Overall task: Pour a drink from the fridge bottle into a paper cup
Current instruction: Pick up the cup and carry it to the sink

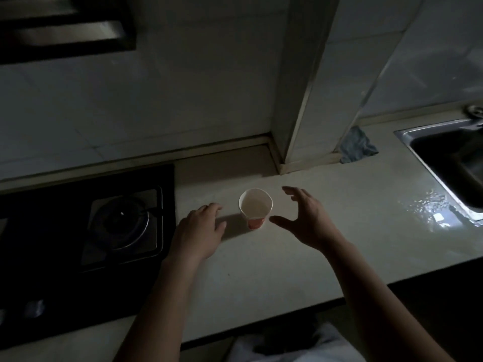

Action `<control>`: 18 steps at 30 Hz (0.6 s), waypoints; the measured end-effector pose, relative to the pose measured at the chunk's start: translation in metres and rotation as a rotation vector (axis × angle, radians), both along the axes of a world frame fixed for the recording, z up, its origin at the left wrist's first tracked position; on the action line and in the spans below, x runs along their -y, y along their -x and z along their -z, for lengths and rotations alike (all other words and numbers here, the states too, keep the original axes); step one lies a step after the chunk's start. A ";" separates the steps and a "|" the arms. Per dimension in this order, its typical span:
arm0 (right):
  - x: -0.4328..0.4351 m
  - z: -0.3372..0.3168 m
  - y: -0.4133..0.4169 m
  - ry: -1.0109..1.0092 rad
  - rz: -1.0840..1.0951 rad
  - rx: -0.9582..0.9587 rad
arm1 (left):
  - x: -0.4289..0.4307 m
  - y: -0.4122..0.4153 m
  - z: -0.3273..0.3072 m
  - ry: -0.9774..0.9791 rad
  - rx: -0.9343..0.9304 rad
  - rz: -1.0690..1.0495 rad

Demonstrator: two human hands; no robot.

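Observation:
A white paper cup [255, 209] with a red band near its base stands upright on the pale countertop [313, 262]. It looks empty inside. My left hand [200, 231] rests palm down on the counter just left of the cup, fingers relaxed, a small gap away from it. My right hand [304, 218] hovers just right of the cup with thumb and fingers spread in a wide C, not touching it. No bottle is in view.
A black gas hob [86, 231] with a round burner fills the left. A steel sink [449, 158] sits at the far right, with water on the counter [433, 207] beside it. A blue cloth [356, 148] lies by a tiled wall column [303, 87].

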State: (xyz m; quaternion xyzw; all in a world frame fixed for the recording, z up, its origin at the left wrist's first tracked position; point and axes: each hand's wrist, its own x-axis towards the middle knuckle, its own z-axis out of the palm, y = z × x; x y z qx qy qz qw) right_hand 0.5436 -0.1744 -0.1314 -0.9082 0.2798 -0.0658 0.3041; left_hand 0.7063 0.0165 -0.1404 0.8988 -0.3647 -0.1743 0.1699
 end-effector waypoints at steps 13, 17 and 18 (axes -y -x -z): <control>0.016 0.109 -0.039 -0.254 -0.060 0.224 | 0.026 -0.002 0.056 -0.084 -0.087 -0.038; 0.017 0.124 -0.051 -0.468 -0.089 0.317 | 0.031 -0.001 0.061 -0.065 -0.132 -0.059; 0.018 0.129 -0.052 -0.515 -0.074 0.324 | 0.032 0.000 0.062 -0.064 -0.137 -0.055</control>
